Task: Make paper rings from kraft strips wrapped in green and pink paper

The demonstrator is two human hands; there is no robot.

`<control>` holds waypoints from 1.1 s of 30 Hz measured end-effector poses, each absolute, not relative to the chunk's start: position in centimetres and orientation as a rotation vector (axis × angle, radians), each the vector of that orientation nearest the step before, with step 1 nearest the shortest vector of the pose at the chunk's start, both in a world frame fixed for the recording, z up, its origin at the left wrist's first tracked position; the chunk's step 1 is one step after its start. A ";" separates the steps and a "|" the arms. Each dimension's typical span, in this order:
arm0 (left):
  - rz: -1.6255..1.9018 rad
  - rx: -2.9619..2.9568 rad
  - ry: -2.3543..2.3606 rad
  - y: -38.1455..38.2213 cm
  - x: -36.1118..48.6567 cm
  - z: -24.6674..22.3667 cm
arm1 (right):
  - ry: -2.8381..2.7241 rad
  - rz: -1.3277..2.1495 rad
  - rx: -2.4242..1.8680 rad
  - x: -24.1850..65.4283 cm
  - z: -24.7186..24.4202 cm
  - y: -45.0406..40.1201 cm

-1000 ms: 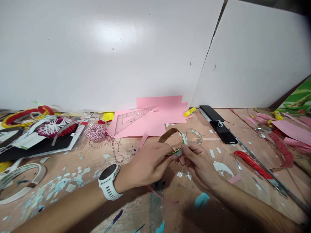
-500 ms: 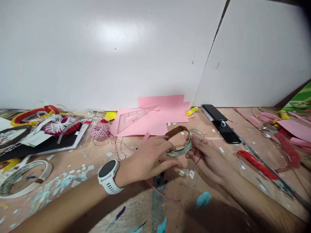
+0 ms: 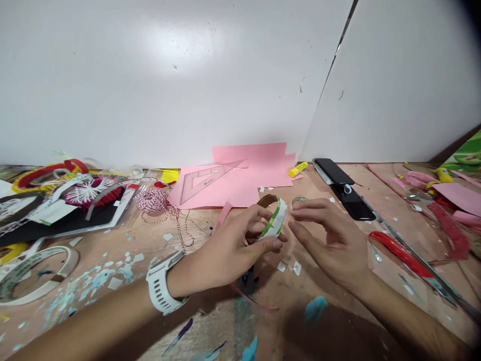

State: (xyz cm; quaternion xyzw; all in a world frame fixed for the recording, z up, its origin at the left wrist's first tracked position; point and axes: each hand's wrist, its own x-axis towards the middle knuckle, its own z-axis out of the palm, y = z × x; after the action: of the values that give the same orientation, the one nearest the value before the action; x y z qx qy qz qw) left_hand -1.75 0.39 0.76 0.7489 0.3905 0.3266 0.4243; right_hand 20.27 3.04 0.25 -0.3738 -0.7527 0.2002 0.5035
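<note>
Ring held on the left, right hand free

Blue paint (image 3: 316, 308) marks the near worktop. Left hand (image 3: 235, 245), with a white watch (image 3: 162, 287) at the wrist, holds the card ring (image 3: 277, 219) above the worktop, mid-bench. Thumb lies along the lower edge; fingers reach in and behind, clamped on the band. Judged reason: gripping low and from one side leaves the white-and-green outer face exposed without crushing the curve.

Right hand (image 3: 338, 245) is just beside the ring, seemingly not touching it. Its thumb and forefinger are apart, nothing visible between them; the other fingers are partly hidden. Fingertips point leftward, past a small tape roll (image 3: 299, 199) partly covered by that hand.

Red cutter (image 3: 398, 253) lies to the right, probably parked there within reach. White roll (image 3: 71, 260) rests at far left.

Farther back: twine (image 3: 152, 199), then pink card (image 3: 240, 193) bearing a set square (image 3: 187, 188), both flat, which presumably keeps them steady. Glue stick (image 3: 298, 169) lies by the card's right edge, near two phones (image 3: 333, 171). White panels (image 3: 150, 100) stand behind.
</note>
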 end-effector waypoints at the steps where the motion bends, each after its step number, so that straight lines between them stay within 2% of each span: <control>1: 0.840 1.858 0.965 0.4 -1.8 0.8 | -1.887 0.411 -0.845 20.3 0.4 2.9; 4: 0.887 1.901 0.916 0.3 -2.0 1.4 | -2.037 0.291 -0.747 20.4 0.7 2.6; 8: 0.887 2.073 0.918 0.2 -2.6 2.9 | -2.155 0.329 -0.716 20.5 1.1 2.2; 14: 0.933 2.118 0.992 0.3 -3.5 3.8 | -1.859 0.834 -0.931 20.6 1.2 1.8; 19: 0.991 2.197 0.871 0.8 -3.9 3.6 | -1.621 1.081 -1.056 20.2 1.8 1.4; 23: 1.108 2.222 0.957 0.9 -3.8 3.2 | -1.465 1.391 -1.114 19.8 2.3 1.0; 26: 1.247 2.226 1.004 0.8 -3.5 3.0 | -1.439 1.349 -1.172 19.5 2.5 0.9; 29: 1.221 2.243 1.004 0.5 -3.1 3.0 | -1.516 1.212 -1.210 19.3 2.5 0.8; 33: 1.190 2.322 1.012 0.2 -2.8 3.0 | -1.622 1.215 -1.155 19.1 1.9 0.9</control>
State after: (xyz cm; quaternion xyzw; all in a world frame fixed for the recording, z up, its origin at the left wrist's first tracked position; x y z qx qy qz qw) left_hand -2.80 0.21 3.05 0.8175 0.3563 0.4191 0.1706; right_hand 19.06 0.93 1.86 -0.4552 -0.6391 0.4789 0.3937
